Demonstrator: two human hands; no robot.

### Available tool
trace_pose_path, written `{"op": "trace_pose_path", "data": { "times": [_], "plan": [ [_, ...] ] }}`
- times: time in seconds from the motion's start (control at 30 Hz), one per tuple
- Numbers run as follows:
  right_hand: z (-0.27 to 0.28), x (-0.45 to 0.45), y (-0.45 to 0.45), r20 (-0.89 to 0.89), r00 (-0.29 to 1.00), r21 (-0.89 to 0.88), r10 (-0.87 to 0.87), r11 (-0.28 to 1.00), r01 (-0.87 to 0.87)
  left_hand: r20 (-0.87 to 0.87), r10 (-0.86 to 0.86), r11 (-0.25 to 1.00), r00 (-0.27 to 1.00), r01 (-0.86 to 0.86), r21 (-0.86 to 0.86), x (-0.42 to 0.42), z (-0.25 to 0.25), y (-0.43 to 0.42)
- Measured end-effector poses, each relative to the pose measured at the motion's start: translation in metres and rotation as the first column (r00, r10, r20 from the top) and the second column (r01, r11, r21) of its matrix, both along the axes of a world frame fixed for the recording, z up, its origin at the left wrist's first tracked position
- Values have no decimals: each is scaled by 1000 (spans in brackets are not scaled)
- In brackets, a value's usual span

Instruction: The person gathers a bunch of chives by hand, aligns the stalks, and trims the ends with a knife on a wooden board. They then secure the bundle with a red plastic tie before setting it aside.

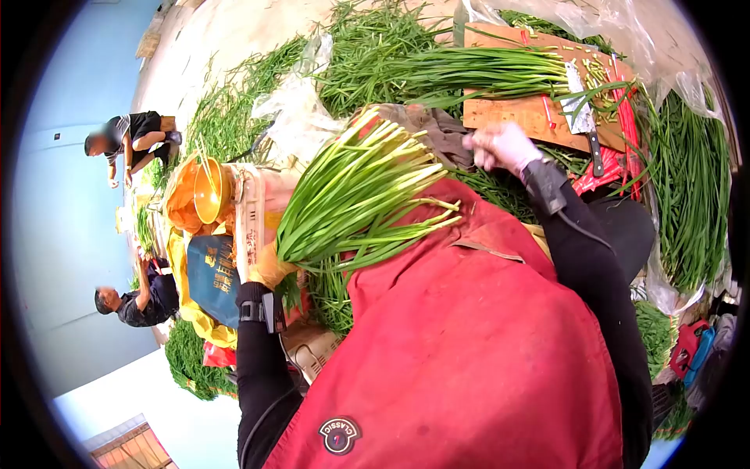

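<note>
My left hand, in an orange glove, is closed around a bunch of garlic chives. Pale cut stems fan out toward the upper right, and some lie over my red apron. My right hand, slightly blurred, has its fingers curled in near the lower edge of a wooden board; whatever they may hold is too small to make out. Another bunch of chives rests on the board. Beside its stem ends lies a kitchen knife with a black handle, among cut stem pieces.
Loose chives spread over the floor ahead, and more lie in plastic at right. Red strips lie by the knife. An orange bowl stands beside a white crate at left. Two people crouch or sit farther left.
</note>
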State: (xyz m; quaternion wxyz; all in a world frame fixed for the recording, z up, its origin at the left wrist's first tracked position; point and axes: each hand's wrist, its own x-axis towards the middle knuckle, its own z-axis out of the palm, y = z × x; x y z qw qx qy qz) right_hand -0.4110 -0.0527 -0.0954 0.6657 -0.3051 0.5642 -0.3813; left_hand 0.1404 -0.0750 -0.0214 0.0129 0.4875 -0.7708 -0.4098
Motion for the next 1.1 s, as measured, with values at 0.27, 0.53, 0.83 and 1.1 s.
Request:
{"op": "trace_pose_path", "data": {
  "times": [0.27,0.53,0.83,1.1],
  "plan": [
    [-91,61,-19,-749,619,-91,235,890,-448,142,229,941,963,-257,220,-15,25,11],
    [-142,82,-85,-752,358,311,553,777,-547,62,315,915,947,-321,246,-18,37,20],
    [-75,73,-66,140,975,-135,-175,972,193,122,329,922,937,-346,174,-7,56,31],
    [107,42,-20,364,932,-531,-12,819,218,350,129,991,928,-109,-77,1,79,41]
  ]
}}
